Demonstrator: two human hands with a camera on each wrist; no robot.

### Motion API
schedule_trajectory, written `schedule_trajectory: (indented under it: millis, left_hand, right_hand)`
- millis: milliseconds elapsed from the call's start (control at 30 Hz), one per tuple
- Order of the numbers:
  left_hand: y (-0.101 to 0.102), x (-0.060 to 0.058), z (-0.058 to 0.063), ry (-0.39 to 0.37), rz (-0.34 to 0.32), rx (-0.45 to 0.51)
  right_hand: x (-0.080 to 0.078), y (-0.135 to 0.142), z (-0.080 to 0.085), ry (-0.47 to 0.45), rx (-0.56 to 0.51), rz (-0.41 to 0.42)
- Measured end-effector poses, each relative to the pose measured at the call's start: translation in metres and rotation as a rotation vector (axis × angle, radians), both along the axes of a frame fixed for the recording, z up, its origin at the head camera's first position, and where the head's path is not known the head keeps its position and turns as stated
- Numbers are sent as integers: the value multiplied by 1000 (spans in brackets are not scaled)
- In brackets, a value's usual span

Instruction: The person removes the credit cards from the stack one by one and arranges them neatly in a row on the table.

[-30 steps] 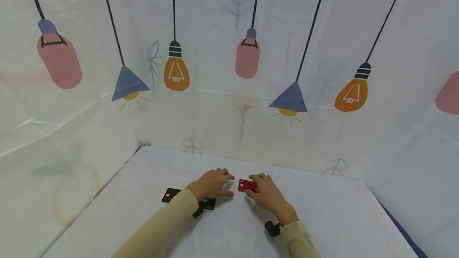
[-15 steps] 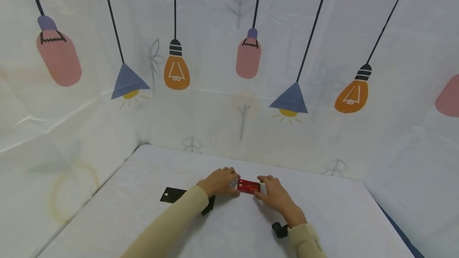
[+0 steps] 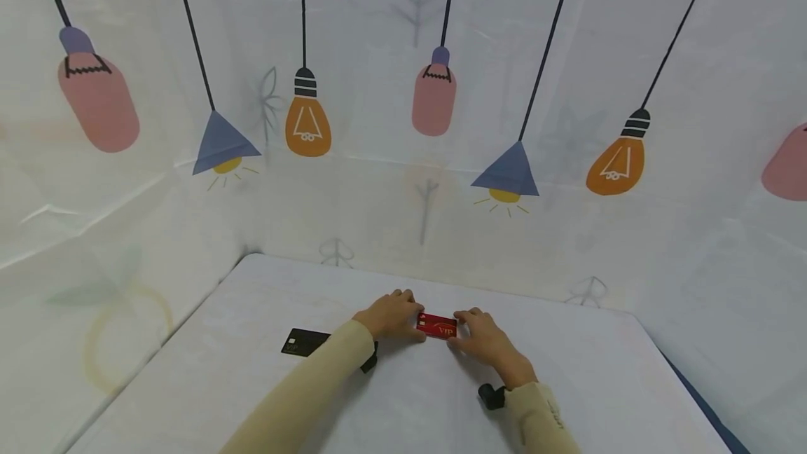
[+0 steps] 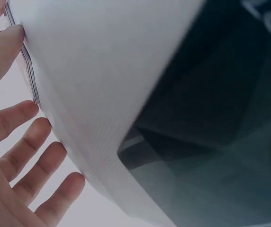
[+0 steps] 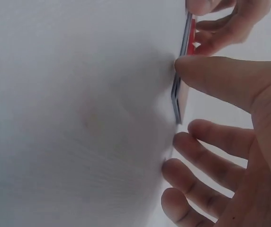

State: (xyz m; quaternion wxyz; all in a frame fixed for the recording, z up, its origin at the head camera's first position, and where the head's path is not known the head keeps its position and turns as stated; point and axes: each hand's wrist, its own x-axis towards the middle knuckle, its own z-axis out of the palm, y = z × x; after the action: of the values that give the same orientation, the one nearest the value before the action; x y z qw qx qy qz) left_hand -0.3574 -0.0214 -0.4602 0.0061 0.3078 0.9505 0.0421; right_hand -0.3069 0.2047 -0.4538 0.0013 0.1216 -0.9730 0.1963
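- Both ends of the red card (image 3: 436,326) are now flanked, the left hand (image 3: 389,317) at one and the right hand (image 3: 487,340) at the other; that seems to steady it from two sides.
- It sits mid-worktop (image 3: 416,398), VIP lettering showing; whether it is slightly raised, I cannot tell. Its layered edge in the wrist views suggests a stack.
- Left hand: fingers parted and relaxed, thumb at the card's edge; no firm grip shows.
- Right hand: likewise loosely spread, thumb touching the edge.
- Against one second ago, the left hand has come across to the card, and the right no longer covers part of its face.
- The left sleeve (image 3: 315,384) now hides more of the black cards (image 3: 299,342); the last half second changed little.
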Motion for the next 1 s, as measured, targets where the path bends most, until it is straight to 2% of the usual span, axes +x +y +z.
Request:
schedule_trajectory:
  millis: [167,367,533,833,1000]
  left_hand:
    - [3,-1,-1,6,7,-21]
    - [6,-2,-2,27,15,-37]
    - [6,0,2,30,19,-34]
    - [10,0,1,17,60,18]
    - [10,0,-2,24,64,22]
  right_hand:
    - [-2,0,-3,-13,3,-5]
    - [-7,1,-1,-13,13,42]
    - [-11,1,-1,-22,31,56]
    - [-17,0,-3,-27,41,80]
    - [-17,-2,-5,-45,24,54]
